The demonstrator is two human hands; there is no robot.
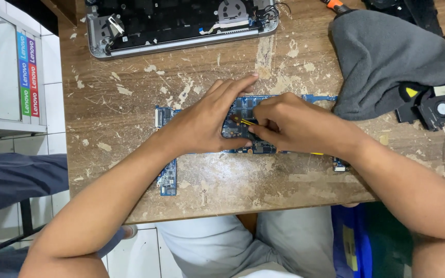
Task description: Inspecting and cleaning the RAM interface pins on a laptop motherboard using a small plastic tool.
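Note:
A blue laptop circuit board lies flat on the worn wooden table. My left hand rests palm down on the middle of the board, fingers spread and pointing to the upper right. My right hand is closed around a small yellow-handled tool. The tool's tip touches the board just beside my left fingers. Most of the board's centre is hidden under both hands.
An opened laptop base with a fan lies at the table's far edge. A grey cloth covers the right side, with a black fan part beside it. A white cabinet stands at the left.

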